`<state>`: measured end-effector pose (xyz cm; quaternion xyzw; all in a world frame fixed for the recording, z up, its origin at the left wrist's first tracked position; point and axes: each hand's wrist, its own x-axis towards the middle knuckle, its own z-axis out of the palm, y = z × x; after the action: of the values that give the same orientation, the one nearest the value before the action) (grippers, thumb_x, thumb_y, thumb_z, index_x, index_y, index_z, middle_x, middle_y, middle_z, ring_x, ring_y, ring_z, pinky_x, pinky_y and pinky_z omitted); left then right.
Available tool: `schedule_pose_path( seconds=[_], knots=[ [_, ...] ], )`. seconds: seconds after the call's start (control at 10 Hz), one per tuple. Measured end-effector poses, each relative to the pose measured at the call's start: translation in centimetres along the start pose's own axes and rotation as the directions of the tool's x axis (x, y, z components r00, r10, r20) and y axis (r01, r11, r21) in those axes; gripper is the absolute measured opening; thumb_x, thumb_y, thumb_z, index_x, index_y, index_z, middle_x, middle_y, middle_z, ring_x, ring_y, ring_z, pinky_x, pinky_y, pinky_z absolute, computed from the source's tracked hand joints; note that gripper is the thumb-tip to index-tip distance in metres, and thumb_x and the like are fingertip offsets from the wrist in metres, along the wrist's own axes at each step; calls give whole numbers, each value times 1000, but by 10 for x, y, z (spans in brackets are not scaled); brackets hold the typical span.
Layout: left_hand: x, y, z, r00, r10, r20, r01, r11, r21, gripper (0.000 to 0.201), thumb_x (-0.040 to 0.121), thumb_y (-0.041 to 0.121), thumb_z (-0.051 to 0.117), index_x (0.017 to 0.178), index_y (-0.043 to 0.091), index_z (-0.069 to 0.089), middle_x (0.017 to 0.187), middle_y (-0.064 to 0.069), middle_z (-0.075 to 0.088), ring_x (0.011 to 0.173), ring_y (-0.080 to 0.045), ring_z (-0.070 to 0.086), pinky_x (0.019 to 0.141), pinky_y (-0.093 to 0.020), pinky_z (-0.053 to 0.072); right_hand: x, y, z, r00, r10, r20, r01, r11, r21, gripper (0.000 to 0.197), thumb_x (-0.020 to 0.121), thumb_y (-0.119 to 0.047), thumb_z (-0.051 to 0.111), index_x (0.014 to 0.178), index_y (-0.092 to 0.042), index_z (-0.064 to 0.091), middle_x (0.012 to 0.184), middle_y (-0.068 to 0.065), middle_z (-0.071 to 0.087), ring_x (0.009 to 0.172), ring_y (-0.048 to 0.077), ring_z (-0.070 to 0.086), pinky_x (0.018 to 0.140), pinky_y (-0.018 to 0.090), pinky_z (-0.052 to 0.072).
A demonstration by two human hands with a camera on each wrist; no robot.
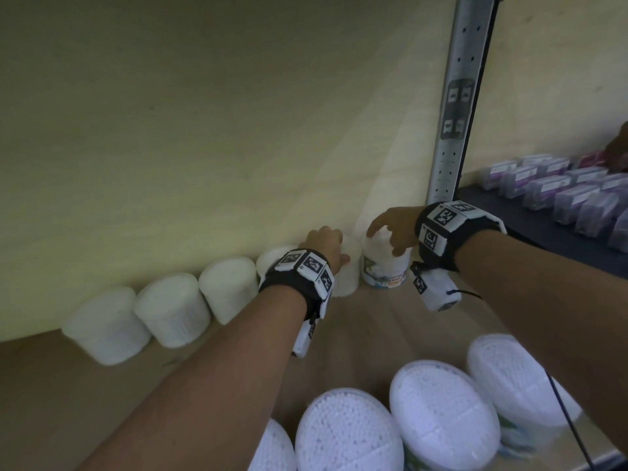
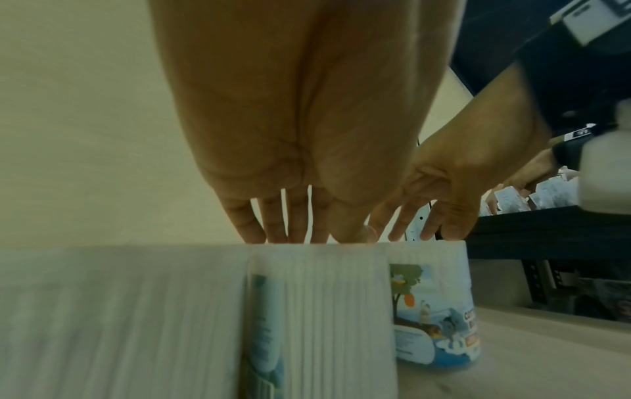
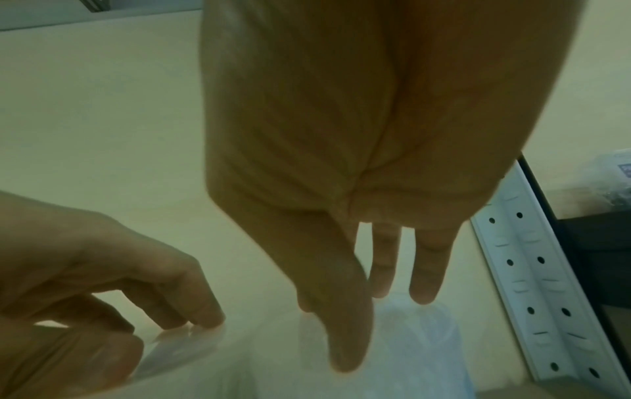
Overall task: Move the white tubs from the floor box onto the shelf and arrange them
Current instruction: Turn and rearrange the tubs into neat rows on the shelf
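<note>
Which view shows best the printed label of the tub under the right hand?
The left wrist view: the printed label faces the camera, showing a tree and blue ground. The head view shows it small. The right wrist view shows only the blurred top of the tub.

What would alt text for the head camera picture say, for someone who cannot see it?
The left hand grips a plain white tub and the right hand a labelled tub, side by side at the back of a wooden shelf. More tubs line the back wall; front tubs stand nearer the camera.
</note>
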<state>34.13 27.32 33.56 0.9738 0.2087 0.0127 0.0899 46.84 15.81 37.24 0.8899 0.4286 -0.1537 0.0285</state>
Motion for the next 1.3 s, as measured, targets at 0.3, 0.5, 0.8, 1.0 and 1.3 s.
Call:
schedule_pose_path(
  seconds=[0.3,0.5,0.8,1.0,1.3],
  knots=[
    [-1,0,-1,1000,-1,25,1,1000,7,44,95,32,54,131,7,49,135,-14,45,126,-33,43,105,-46,40,6,1,11,995,74,-72,-76,997,-26,65,86,-37,66,142,-17,41,150,5,36,138,24,38,115,38,32],
    [-4,-2,-12,996,54,74,-53,998,-24,46,94,23,58,136,9,46,142,-11,44,129,-29,45,105,-34,38,5,1,11,994,65,-84,-71,995,-70,65,87,-35,65,144,-16,40,150,7,37,138,26,37,115,38,30],
    [-9,-1,-33,971,130,200,-121,991,-57,62,86,-12,41,134,25,53,149,-9,39,127,-30,48,83,-29,44,9,3,14,992,60,-108,-70,994,-84,63,85,-35,68,141,-17,44,148,5,40,136,25,40,114,39,32],
    [-6,-7,-25,1000,0,-17,-3,990,-143,41,93,14,54,133,10,52,139,-12,46,129,-28,47,104,-33,41,12,3,17,992,47,-121,-61,992,-108,63,87,-38,65,142,-17,43,149,5,40,136,25,41,114,37,32],
    [1,8,-7,998,-52,20,49,992,116,64,87,54,56,129,5,51,134,-17,42,123,-33,44,102,-45,42,12,6,16,993,39,-116,-50,994,-97,63,85,-38,67,141,-17,44,148,5,40,136,26,40,114,39,33]
  ],
)
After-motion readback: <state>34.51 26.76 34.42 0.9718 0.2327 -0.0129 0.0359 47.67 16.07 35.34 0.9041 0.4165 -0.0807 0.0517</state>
